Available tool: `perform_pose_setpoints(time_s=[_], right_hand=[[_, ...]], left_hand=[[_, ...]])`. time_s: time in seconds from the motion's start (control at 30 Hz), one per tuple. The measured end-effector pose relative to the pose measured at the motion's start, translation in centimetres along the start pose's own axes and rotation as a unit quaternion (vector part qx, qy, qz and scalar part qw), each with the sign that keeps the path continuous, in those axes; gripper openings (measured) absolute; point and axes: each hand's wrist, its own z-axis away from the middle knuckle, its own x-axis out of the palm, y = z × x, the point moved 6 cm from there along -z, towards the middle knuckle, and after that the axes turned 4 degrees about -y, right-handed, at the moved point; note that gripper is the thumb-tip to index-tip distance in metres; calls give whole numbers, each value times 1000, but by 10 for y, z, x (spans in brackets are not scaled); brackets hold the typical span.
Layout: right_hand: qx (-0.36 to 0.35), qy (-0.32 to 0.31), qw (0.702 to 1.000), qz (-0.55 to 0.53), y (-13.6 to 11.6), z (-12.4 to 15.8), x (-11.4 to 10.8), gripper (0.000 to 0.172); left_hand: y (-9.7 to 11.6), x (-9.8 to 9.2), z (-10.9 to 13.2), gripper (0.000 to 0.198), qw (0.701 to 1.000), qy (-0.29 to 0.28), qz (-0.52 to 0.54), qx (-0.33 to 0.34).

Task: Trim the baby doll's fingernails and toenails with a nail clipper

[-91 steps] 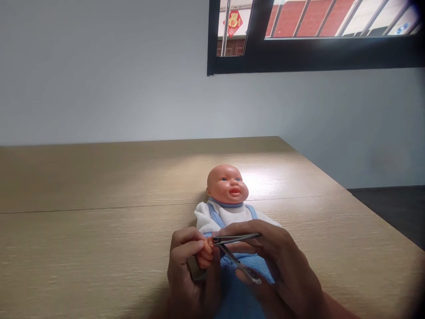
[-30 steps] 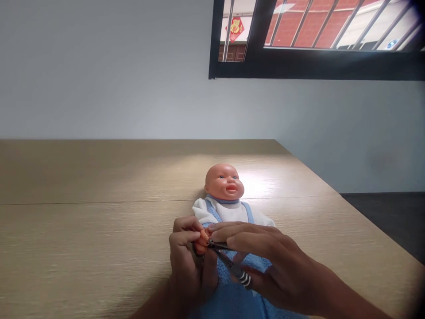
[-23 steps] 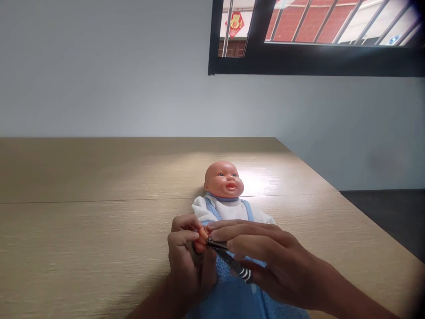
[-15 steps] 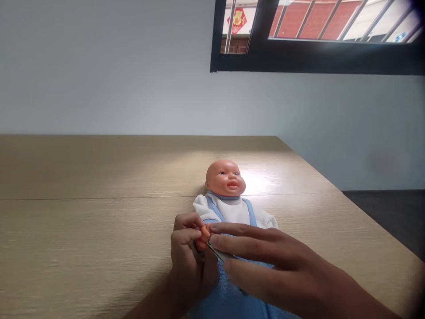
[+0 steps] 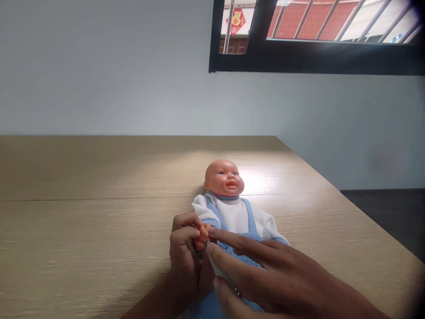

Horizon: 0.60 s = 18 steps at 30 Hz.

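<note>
A baby doll in a white top and blue overalls lies on its back, head away from me. My left hand is closed around the doll's small hand, with finger and thumb pinching it. In my right hand is a slim silver nail clipper, its tip at the doll's fingers. The right index fingertip touches the doll's hand. My right fingers and palm hide much of the clipper; a bit of metal chain shows below them. The doll's legs are mostly covered by my hands.
The doll rests on a light wooden table with a seam running across it. Its right edge slants towards me, with dark floor beyond. Behind stand a pale wall and a dark-framed barred window.
My right hand has shifted slightly down and tilted, so the clipper points more steeply and more of the doll's chest and far sleeve shows. The left hand keeps its hold.
</note>
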Motion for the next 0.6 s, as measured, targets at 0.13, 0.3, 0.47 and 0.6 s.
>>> perform_pose_setpoints(time_s=[0.13, 0.3, 0.47, 0.6], right_hand=[[-6, 31, 999, -25, 7, -1, 0, 29], [-46, 120, 989, -76, 14, 0, 2, 17], [-77, 78, 990, -85, 12, -3, 9, 14], [-89, 89, 987, -95, 13, -2, 10, 11]], left_hand=[[1, 0, -2, 19, 1000, -4, -4, 28], [6, 1, -7, 17, 998, -9, -23, 50], [8, 1, -9, 8, 997, -14, -31, 70], [7, 1, -8, 12, 997, -12, -40, 69]])
